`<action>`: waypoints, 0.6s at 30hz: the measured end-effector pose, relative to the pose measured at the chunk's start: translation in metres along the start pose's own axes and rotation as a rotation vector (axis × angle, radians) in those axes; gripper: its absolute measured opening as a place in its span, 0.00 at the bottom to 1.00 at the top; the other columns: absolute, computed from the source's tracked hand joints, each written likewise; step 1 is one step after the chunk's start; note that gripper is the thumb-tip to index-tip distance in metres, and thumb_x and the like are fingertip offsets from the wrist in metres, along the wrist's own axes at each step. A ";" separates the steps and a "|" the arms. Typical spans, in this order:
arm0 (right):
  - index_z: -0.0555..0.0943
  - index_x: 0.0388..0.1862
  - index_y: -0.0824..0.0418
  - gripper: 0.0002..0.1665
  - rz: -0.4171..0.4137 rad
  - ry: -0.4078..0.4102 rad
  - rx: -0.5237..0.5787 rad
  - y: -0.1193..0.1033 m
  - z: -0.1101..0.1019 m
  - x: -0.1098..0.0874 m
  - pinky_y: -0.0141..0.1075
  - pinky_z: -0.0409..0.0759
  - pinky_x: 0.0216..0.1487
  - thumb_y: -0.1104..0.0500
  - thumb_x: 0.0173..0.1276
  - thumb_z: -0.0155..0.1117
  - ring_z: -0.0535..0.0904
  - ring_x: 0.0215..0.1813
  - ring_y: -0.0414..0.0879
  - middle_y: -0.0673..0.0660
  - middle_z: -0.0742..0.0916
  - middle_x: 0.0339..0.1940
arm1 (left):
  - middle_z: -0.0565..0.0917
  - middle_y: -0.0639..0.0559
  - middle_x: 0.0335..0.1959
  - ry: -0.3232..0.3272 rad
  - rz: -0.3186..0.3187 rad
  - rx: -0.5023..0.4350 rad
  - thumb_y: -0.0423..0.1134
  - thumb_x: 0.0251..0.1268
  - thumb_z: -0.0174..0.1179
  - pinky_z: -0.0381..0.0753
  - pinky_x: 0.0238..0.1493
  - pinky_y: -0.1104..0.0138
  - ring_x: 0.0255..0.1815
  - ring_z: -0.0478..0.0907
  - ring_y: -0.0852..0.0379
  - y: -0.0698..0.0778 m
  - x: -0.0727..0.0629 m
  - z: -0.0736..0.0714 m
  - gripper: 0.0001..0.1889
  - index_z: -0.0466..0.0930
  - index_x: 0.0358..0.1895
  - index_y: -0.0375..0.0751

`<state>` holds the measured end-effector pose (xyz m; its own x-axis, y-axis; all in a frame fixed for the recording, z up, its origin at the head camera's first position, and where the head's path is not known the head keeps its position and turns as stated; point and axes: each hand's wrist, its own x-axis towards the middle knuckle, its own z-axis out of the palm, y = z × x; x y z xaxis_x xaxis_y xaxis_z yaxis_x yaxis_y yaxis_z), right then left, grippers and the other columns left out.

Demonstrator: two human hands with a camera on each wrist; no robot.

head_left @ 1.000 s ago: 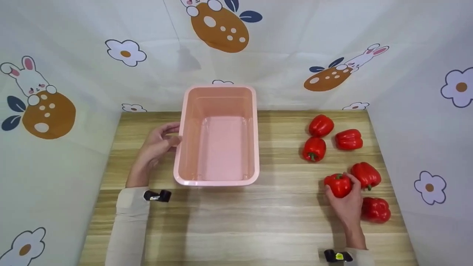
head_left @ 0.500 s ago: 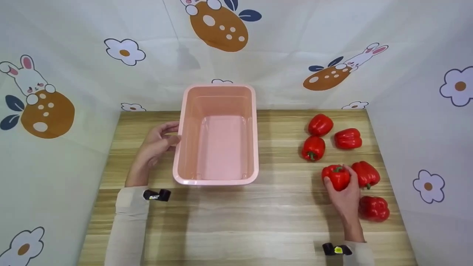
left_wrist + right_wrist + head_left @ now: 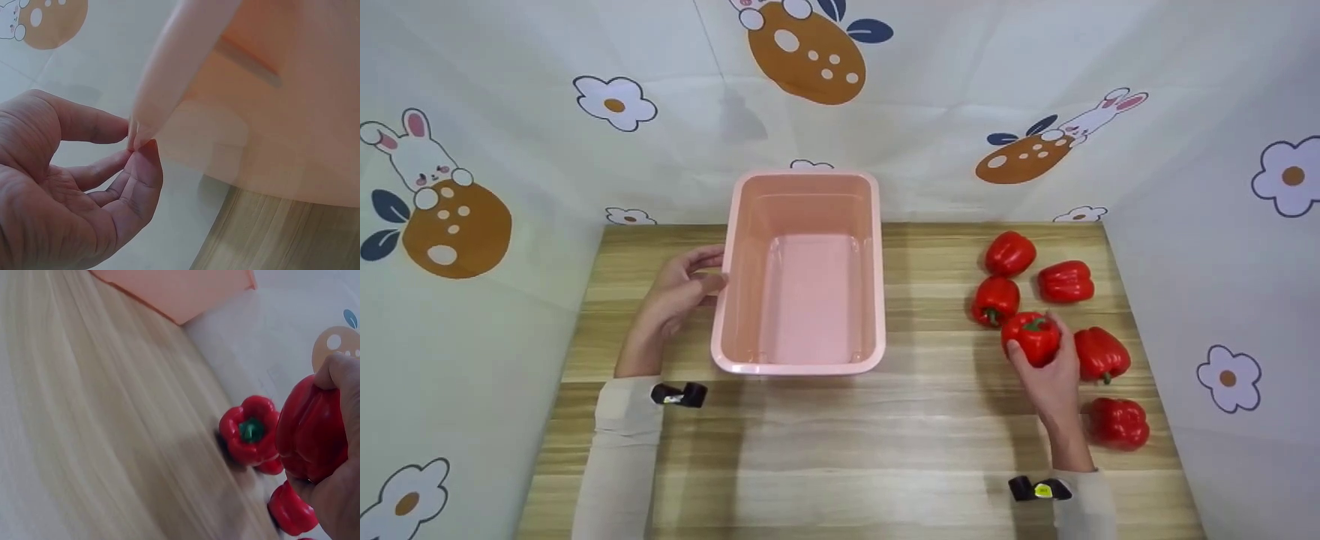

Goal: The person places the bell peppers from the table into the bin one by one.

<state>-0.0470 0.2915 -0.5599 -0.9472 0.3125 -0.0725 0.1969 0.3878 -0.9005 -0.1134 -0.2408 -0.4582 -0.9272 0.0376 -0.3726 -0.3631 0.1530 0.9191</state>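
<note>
My left hand (image 3: 671,296) pinches the left rim of a pink plastic bin (image 3: 799,370), which shows no contents. In the left wrist view the thumb and fingertips meet at the lip of the bin (image 3: 169,67). Over at the right, my right hand (image 3: 1054,382) grips a red bell pepper (image 3: 1027,346) with its green stem facing up. That pepper (image 3: 312,433) fills the curl of the hand in the right wrist view, close by another bell pepper (image 3: 236,424) on the table.
Several red bell peppers lie on the wood-grain table (image 3: 885,457): one behind the held one (image 3: 996,296), two farther back (image 3: 1010,253), and two to its right (image 3: 1101,354). Patterned cloth walls (image 3: 922,97) enclose the table at the back and sides.
My right hand has moved away from me and slightly left with the bell pepper, coming up near another pepper. The left hand and the bin have stayed in place.
</note>
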 end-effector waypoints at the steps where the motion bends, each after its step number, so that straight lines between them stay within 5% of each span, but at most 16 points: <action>1: 0.61 0.83 0.62 0.46 -0.001 -0.005 0.014 -0.003 0.001 0.001 0.55 0.75 0.77 0.59 0.70 0.71 0.69 0.74 0.57 0.64 0.73 0.78 | 0.69 0.30 0.74 0.001 0.001 0.000 0.25 0.69 0.56 0.95 0.54 0.62 0.50 0.83 0.58 0.000 0.000 0.000 0.35 0.61 0.80 0.29; 7: 0.65 0.80 0.60 0.43 -0.006 -0.025 0.082 -0.020 0.011 0.006 0.37 0.75 0.69 0.63 0.69 0.71 0.69 0.70 0.47 0.57 0.76 0.75 | 0.70 0.30 0.74 0.002 0.016 -0.010 0.25 0.70 0.56 0.95 0.51 0.65 0.51 0.83 0.58 -0.002 0.000 0.001 0.33 0.63 0.79 0.28; 18: 0.65 0.79 0.60 0.43 -0.074 -0.093 0.131 -0.050 0.030 0.017 0.41 0.76 0.70 0.65 0.68 0.71 0.69 0.70 0.47 0.57 0.76 0.74 | 0.70 0.31 0.73 0.001 0.004 -0.003 0.25 0.69 0.57 0.95 0.52 0.64 0.51 0.83 0.56 -0.002 0.000 0.000 0.34 0.63 0.79 0.28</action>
<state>-0.0805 0.2511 -0.5293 -0.9784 0.2030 -0.0380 0.0968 0.2882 -0.9527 -0.1130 -0.2406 -0.4599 -0.9289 0.0369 -0.3684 -0.3593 0.1498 0.9211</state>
